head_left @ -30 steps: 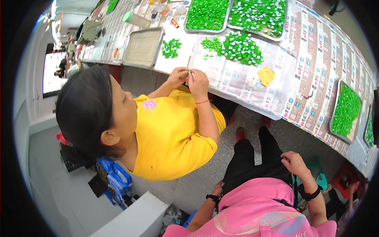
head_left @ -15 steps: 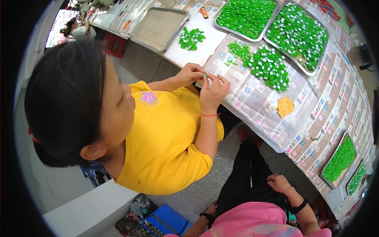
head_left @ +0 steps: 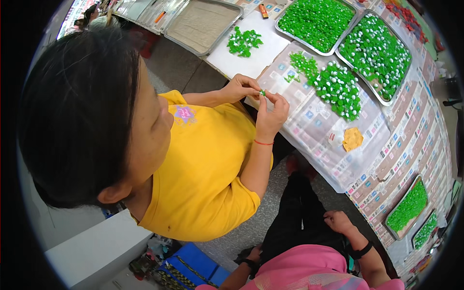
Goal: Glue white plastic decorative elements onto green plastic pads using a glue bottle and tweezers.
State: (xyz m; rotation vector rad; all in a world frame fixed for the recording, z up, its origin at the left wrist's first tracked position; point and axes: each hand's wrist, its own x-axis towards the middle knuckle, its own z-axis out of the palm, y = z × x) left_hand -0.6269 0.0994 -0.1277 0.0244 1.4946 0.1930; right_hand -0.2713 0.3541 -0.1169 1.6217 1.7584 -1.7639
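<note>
Step in hand, as I judge it: a pause on my side. Neither of the person's own hands is at the desk point(head_left: 396, 145); the only handling in view belongs to the co-worker in the yellow shirt point(head_left: 203, 159), to the left.

Right hand point(head_left: 337, 221): it lies palm down on the black trousers point(head_left: 299, 212), near the knee. The fingers are loosely curled and hold nothing. The forearm comes in from the lower edge with a dark band at the wrist.

Left hand point(head_left: 253, 251): low in the scene, beside the near end of the trousers, also with a dark wrist strap. Most of it is hidden, and I cannot tell how its fingers are set.

Work piece: one small green piece point(head_left: 262, 92) is pinched between the fingertips of the co-worker's two hands point(head_left: 273, 113), raised just over the near edge of the desk. It is well apart from both resting hands.

Stock: a loose heap of green and white pieces point(head_left: 338, 87) lies on the patterned cover just right of that pinch. A smaller green cluster point(head_left: 244, 41) sits on a white sheet farther off, and a yellow scrap point(head_left: 353, 138) lies nearer.

Next move, in my judgement: either hand would need to lift off the lap and reach forward and left across the gap to the heap, then close the fingers narrowly, since the pieces are small and crowded.
</note>
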